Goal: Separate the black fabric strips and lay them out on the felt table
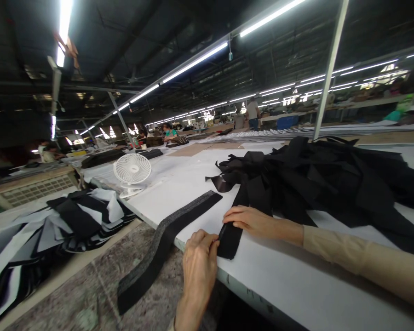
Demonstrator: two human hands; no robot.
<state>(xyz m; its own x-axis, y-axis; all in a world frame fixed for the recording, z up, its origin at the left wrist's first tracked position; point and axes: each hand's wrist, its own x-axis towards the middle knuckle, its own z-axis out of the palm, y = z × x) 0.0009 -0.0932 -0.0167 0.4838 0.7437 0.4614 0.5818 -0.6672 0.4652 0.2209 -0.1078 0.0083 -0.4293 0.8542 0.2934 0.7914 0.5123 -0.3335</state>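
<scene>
A narrow black fabric strip [230,239] lies on the white table [290,276] near its front edge, trailing back into a big heap of black strips [317,179]. My left hand [200,266] pinches the strip's near end with closed fingers. My right hand [251,221] rests with fingers flat on the same strip a little farther up. A long dark grey band [165,239] hangs over the table edge just left of my left hand.
A small white fan [132,170] stands on the table at the left. A pile of black and white cut pieces [69,220] lies on a lower surface at the far left. Other people work at distant tables. A metal post [327,73] rises behind the heap.
</scene>
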